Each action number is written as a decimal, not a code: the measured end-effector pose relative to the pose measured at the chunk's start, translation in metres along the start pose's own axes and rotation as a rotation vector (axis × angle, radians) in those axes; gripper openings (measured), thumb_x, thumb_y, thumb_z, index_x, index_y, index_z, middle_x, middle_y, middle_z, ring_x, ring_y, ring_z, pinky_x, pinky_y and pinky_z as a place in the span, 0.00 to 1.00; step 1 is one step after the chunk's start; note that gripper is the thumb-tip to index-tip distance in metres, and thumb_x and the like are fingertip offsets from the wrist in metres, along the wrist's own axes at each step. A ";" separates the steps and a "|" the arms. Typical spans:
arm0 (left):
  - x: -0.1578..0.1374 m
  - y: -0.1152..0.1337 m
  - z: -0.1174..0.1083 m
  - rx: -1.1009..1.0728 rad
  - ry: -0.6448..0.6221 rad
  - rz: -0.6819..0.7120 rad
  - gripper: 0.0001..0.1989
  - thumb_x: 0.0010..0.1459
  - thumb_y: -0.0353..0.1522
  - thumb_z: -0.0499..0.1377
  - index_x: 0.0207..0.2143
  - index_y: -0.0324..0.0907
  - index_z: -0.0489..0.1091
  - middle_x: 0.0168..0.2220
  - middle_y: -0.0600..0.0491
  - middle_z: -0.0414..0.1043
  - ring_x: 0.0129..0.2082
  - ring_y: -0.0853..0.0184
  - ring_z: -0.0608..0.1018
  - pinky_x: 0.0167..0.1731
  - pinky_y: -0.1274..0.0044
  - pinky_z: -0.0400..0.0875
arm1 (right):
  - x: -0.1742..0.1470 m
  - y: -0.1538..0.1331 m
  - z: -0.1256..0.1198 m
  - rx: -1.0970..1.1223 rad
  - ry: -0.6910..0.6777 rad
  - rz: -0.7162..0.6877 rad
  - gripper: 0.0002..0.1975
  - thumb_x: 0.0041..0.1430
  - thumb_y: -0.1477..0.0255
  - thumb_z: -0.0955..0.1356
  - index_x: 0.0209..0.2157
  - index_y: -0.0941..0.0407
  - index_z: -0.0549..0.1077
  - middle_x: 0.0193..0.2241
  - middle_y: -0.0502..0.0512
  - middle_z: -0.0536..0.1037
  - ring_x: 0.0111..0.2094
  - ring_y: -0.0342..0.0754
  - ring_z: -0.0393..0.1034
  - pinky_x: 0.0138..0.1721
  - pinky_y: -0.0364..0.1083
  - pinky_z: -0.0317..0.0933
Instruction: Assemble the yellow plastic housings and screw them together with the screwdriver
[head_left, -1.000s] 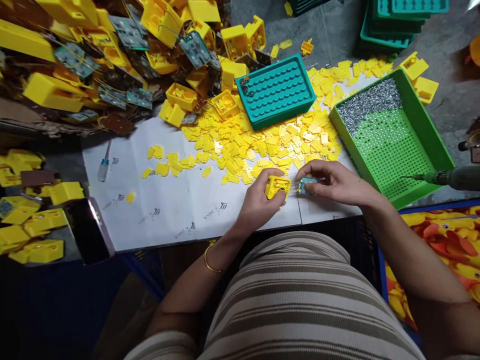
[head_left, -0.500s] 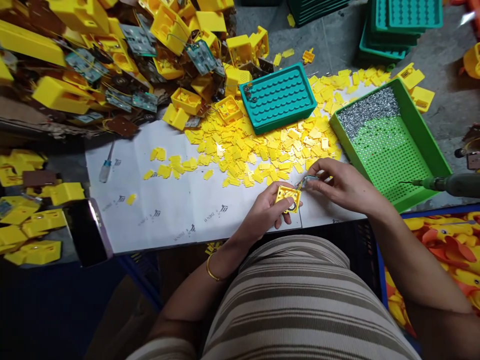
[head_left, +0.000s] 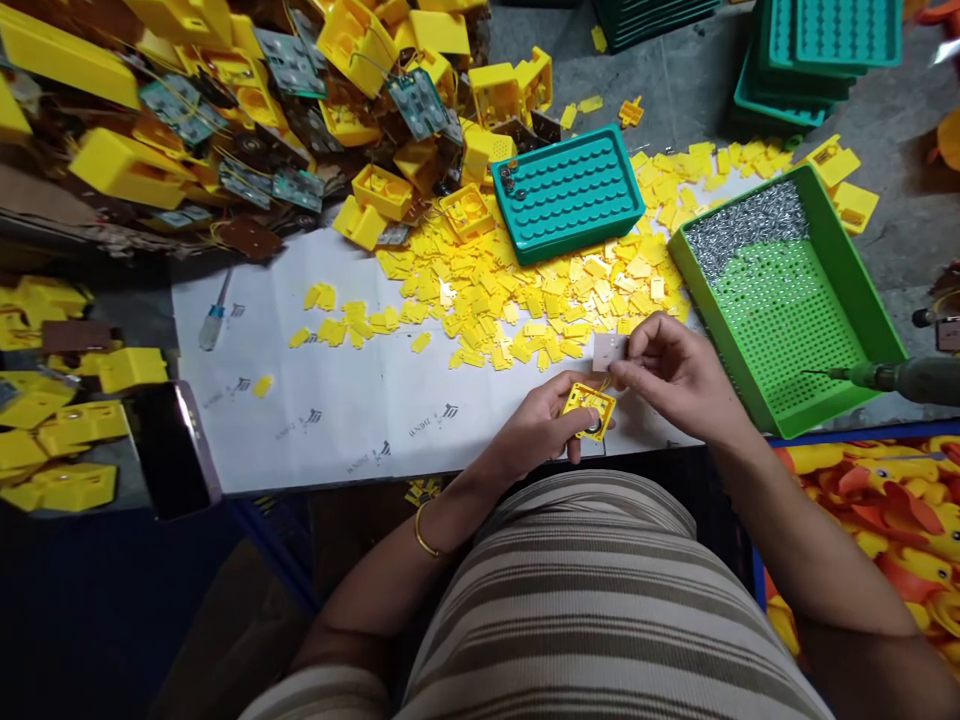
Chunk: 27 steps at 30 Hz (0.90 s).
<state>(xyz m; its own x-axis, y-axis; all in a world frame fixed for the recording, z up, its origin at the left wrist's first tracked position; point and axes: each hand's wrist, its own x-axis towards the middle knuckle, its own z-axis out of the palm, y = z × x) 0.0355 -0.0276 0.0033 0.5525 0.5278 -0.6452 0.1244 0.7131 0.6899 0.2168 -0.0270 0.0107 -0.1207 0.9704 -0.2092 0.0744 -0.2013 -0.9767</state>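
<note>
My left hand (head_left: 544, 425) grips a small yellow plastic housing (head_left: 598, 402), its open side up, with the thumb over a round part inside. Just above it, my right hand (head_left: 675, 378) pinches a small circuit board (head_left: 608, 352) by its right edge, its plain brownish-grey face towards me. Thin wires run between board and housing. Loose yellow plastic pieces (head_left: 480, 290) lie in a heap beyond both hands. A teal ribbed tray (head_left: 574, 195) rests on that heap, with a few small dark round parts at its left end.
To the right, a green basket (head_left: 840, 385) holds many small screws (head_left: 750, 225); an electric screwdriver (head_left: 900, 378) juts over it. Housings with circuit boards (head_left: 184, 115) pile up at the back left. A phone (head_left: 172, 450) and a hand screwdriver (head_left: 214, 320) lie left. Teal trays (head_left: 847, 35) stand stacked behind.
My right hand has turned the circuit board so its flat face shows; before, it was seen nearly edge-on. The housing in my left hand has shifted slightly right. The whole view has moved a little.
</note>
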 end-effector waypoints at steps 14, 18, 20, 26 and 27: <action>0.000 -0.003 -0.001 -0.037 0.044 0.015 0.16 0.54 0.33 0.59 0.45 0.42 0.63 0.30 0.54 0.76 0.13 0.79 0.69 0.13 0.85 0.55 | -0.003 -0.010 -0.018 -0.530 -0.097 -0.051 0.08 0.61 0.68 0.66 0.39 0.55 0.75 0.32 0.53 0.78 0.28 0.44 0.71 0.30 0.44 0.65; 0.003 -0.006 0.001 -0.162 0.065 0.033 0.18 0.53 0.33 0.60 0.47 0.43 0.63 0.32 0.55 0.72 0.21 0.73 0.76 0.18 0.83 0.65 | -0.009 -0.016 -0.010 -0.196 -0.105 0.048 0.10 0.61 0.68 0.66 0.42 0.56 0.71 0.35 0.54 0.76 0.27 0.43 0.72 0.24 0.42 0.66; 0.004 -0.007 0.001 -0.290 0.040 0.027 0.18 0.55 0.35 0.59 0.48 0.43 0.63 0.34 0.53 0.73 0.25 0.70 0.79 0.24 0.80 0.70 | -0.012 -0.016 -0.005 -0.192 -0.104 -0.013 0.08 0.60 0.68 0.66 0.39 0.56 0.72 0.36 0.54 0.74 0.32 0.45 0.73 0.27 0.42 0.68; 0.005 -0.006 -0.002 -0.451 0.044 0.071 0.18 0.58 0.36 0.56 0.51 0.43 0.63 0.41 0.49 0.75 0.33 0.67 0.80 0.34 0.74 0.74 | -0.016 -0.003 0.007 -0.352 0.061 -0.192 0.09 0.59 0.71 0.68 0.42 0.54 0.68 0.38 0.53 0.72 0.34 0.44 0.69 0.30 0.42 0.67; 0.005 -0.006 -0.002 -0.453 0.047 0.081 0.18 0.58 0.35 0.56 0.51 0.43 0.63 0.42 0.49 0.75 0.34 0.67 0.80 0.36 0.73 0.74 | -0.017 -0.002 0.009 -0.348 0.091 -0.197 0.12 0.58 0.71 0.68 0.44 0.53 0.66 0.39 0.53 0.72 0.34 0.43 0.69 0.28 0.41 0.66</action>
<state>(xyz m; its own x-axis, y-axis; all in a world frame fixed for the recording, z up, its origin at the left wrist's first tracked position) 0.0354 -0.0281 -0.0047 0.5064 0.6032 -0.6162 -0.2967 0.7928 0.5324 0.2100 -0.0440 0.0155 -0.0789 0.9969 0.0003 0.3912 0.0312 -0.9198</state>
